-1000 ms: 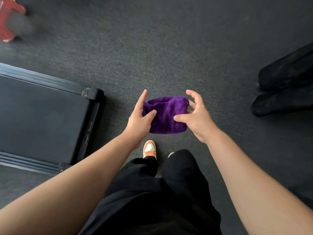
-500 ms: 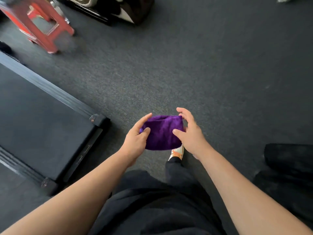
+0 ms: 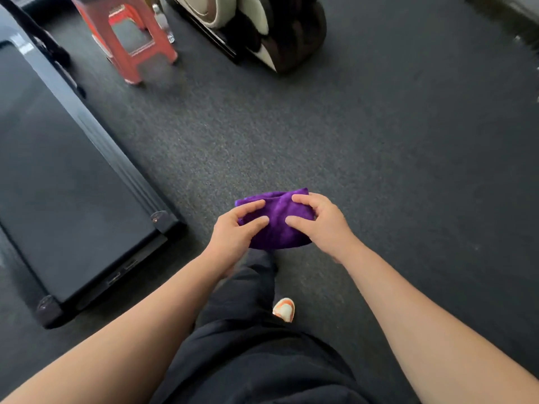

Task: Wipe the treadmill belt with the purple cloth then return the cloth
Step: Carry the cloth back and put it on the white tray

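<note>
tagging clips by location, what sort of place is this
Probably a home gym or small workout room. A treadmill lies flat on dark, rubbery-looking flooring, and what looks like a massage chair stands behind a red plastic stool. The person holds a purple cloth in both hands.

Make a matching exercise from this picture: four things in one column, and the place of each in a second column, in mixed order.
Things:
1. purple cloth
2. treadmill belt
3. red stool
4. orange and white shoe

Places:
A. on the floor under the cloth, beside the black trouser leg
B. top left, beyond the treadmill
C. held between the left hand and the right hand
D. left side of the view

Pairs: 1-C, 2-D, 3-B, 4-A
</note>
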Tool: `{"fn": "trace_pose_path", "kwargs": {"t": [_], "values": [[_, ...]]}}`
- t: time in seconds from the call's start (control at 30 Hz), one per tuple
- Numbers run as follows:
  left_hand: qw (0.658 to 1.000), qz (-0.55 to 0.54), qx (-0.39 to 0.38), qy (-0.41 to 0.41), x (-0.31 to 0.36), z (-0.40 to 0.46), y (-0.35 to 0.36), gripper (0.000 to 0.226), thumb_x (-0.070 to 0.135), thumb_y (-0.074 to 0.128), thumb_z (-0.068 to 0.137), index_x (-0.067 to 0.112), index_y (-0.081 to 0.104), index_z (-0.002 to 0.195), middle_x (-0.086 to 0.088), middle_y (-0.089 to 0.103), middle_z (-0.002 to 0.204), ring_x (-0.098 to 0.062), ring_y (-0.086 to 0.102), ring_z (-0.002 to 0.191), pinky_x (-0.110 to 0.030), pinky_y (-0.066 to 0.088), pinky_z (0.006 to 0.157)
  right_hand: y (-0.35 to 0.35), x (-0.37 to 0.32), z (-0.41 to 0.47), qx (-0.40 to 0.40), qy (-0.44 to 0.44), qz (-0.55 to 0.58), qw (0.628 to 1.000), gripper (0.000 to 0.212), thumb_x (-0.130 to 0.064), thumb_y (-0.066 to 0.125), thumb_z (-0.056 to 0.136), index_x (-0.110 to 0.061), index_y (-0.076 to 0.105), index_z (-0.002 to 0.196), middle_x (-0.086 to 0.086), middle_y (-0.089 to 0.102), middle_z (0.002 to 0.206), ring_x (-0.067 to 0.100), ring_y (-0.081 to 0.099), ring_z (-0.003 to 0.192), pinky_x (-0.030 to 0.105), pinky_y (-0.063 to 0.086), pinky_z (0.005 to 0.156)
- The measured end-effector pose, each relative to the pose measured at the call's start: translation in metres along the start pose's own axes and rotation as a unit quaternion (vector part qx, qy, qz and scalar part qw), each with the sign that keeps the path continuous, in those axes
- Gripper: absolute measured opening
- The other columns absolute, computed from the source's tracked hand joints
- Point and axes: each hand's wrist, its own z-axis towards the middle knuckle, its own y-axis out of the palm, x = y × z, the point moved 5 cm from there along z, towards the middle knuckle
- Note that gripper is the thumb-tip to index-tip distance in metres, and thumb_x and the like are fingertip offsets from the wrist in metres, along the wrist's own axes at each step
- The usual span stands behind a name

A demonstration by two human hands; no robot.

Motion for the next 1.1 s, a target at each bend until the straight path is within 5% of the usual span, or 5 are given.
{"fn": "trace_pose_path", "kwargs": {"t": [0.17, 0.57, 0.73, 0.9, 1.1], "values": [[0.999, 0.002, 0.03, 0.011, 0.047, 0.087, -0.009, 0.045, 0.016, 0.087, 0.077, 0.046, 0.072, 0.106, 0.009, 0.073, 0.114, -0.008, 0.067, 0.107, -0.026, 0.052, 0.097, -0.019, -0.045, 0.099, -0.064, -0.001, -0.057, 0.996, 0.073, -0.022, 0.088, 0.071, -0.023, 0.056, 0.137, -0.004, 0.04, 0.143, 0.005, 0.041, 0.128, 0.014, 0.027, 0.103], [0.998, -0.038, 0.048, 0.001, 0.181, 0.279, -0.034, 0.074, 0.0, 0.087, 0.068, 0.038, 0.065, 0.128, 0.013, 0.065, 0.124, 0.004, 0.061, 0.111, -0.011, 0.048, 0.091, -0.056, -0.146, 0.325, -0.088, 0.059, -0.031, 0.994, 0.108, -0.013, 0.09, 0.062, -0.031, 0.031, 0.149, -0.002, 0.048, 0.143, 0.018, 0.049, 0.13, 0.042, 0.047, 0.106], [0.99, -0.081, 0.116, -0.014, 0.224, 0.355, -0.051, 0.059, 0.005, 0.089, 0.057, 0.035, 0.075, 0.106, 0.003, 0.073, 0.115, -0.012, 0.069, 0.108, -0.024, 0.054, 0.089, -0.06, -0.187, 0.423, -0.121, 0.026, -0.011, 0.992, 0.079, -0.006, 0.086, 0.065, -0.032, 0.054, 0.132, -0.006, 0.06, 0.127, 0.013, 0.059, 0.115, 0.037, 0.051, 0.101], [0.974, -0.126, 0.185, -0.029, 0.271, 0.438, -0.07, 0.038, 0.011, 0.086, 0.049, 0.03, 0.074, 0.08, 0.001, 0.074, 0.09, -0.017, 0.065, 0.083, -0.032, 0.053, 0.077, -0.062, -0.241, 0.524, -0.198, -0.016, -0.016, 0.98, 0.084, -0.005, 0.083, 0.067, -0.043, 0.047, 0.133, -0.001, 0.057, 0.128, 0.016, 0.059, 0.117, 0.04, 0.049, 0.103], [0.952, -0.195, 0.235, -0.008, 0.329, 0.513, -0.097, 0.04, -0.015, 0.067, 0.082, 0.024, 0.07, 0.09, 0.0, 0.07, 0.083, -0.02, 0.061, 0.081, -0.032, 0.051, 0.073, -0.06, -0.316, 0.634, -0.269, -0.103, -0.062, 0.956, 0.069, -0.027, 0.073, 0.064, -0.06, 0.047, 0.119, -0.005, 0.056, 0.13, 0.019, 0.057, 0.12, 0.047, 0.046, 0.105]]}}
